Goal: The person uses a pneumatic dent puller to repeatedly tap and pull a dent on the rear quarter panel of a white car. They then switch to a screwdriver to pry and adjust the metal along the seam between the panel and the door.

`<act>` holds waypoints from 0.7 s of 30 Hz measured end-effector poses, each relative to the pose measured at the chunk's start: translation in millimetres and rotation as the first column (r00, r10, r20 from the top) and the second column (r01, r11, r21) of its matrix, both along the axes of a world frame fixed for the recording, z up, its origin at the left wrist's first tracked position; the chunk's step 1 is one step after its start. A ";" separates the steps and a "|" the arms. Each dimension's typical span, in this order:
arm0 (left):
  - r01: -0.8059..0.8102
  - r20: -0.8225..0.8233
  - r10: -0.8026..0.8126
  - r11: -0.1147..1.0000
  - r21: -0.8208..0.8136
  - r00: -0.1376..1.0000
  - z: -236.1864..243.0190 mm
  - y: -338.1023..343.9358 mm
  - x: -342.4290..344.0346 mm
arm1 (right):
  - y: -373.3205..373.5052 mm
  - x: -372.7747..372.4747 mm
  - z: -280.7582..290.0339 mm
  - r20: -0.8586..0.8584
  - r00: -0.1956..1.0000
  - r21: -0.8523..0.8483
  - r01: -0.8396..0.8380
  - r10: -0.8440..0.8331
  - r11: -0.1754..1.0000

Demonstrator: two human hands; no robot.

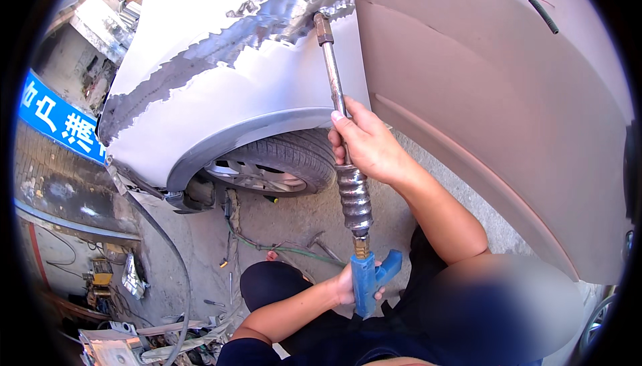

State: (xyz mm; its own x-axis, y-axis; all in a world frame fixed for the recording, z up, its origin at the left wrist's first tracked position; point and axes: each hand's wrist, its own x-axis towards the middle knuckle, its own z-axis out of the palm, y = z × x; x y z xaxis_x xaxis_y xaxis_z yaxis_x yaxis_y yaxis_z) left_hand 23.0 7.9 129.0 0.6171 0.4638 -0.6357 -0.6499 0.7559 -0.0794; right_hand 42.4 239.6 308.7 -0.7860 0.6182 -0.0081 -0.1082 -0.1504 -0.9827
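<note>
A slide hammer dent puller [354, 199] runs up from my lap to the car's fender [267, 81]. Its tip meets the scraped bare-metal band [247, 28], close to the fender's rear edge. My right hand [364, 140] is wrapped round the thin steel rod, just above the ribbed sliding weight. Lower down, my left hand [346, 286] grips the blue pistol-shaped handle [364, 289]; its fingers are partly hidden behind it. Rippled, shiny metal surrounds the tip, with light paint above and below the band.
An open car door [495, 92] fills the right side. Under the fender arch is a wheel [274, 165]. A green hose [287, 248], a hammer [326, 245] and small tools lie on the concrete floor. A black cable [170, 245] hangs at the left, near removed car parts [134, 346].
</note>
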 end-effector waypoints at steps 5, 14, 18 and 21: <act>-0.002 0.012 0.002 1.000 -0.017 1.000 1.6 0.6 2.0 | 1.9 -0.7 -1.8 -0.001 1.000 0.007 -0.001 0.001 1.000; 0.021 0.018 -0.021 0.999 -0.029 1.000 11.7 2.2 3.1 | 0.8 -0.5 -0.6 0.011 1.000 0.035 0.003 -0.003 0.999; 0.022 0.021 -0.022 1.000 -0.004 1.000 11.1 0.6 2.8 | -0.2 -0.3 1.2 0.010 1.000 0.022 0.001 -0.001 1.000; 0.018 0.016 -0.018 1.000 -0.012 1.000 13.1 0.8 2.4 | -0.3 -1.0 0.9 0.006 1.000 0.016 0.004 -0.004 1.000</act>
State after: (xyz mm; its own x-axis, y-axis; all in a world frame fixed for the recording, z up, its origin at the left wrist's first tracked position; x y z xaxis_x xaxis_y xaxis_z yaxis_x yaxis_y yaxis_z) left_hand 25.4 8.7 142.1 0.6351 0.4449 -0.6315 -0.6347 0.7664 -0.0984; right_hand 41.4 239.2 309.6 -0.7837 0.6212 -0.0026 -0.1031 -0.1342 -0.9856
